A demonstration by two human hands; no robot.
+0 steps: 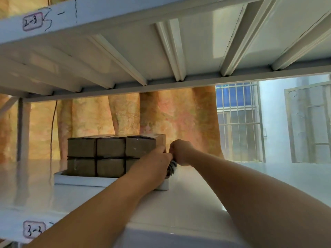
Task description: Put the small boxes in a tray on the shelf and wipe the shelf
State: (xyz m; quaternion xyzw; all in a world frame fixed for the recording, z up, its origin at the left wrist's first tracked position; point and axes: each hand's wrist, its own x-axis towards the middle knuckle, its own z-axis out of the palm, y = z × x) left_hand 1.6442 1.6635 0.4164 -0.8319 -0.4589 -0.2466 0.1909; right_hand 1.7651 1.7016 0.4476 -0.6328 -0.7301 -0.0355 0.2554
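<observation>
Several small brown cardboard boxes point(110, 152) stand stacked in two layers inside a shallow white tray point(80, 179) on the white shelf point(197, 199). My left hand point(152, 165) reaches across the tray's right end and rests against the stack's right side. My right hand point(180, 152) is just to the right of the stack, fingers closed on a striped grey-and-white cloth point(172, 168) that hangs down between both hands. My left fingers touch the cloth too; whether they grip it is unclear.
The shelf above point(161, 51) hangs low over the boxes. A patterned orange curtain point(161, 113) hangs behind the shelf, with a barred window point(238, 122) to the right. Labels mark the shelf edges point(34, 231).
</observation>
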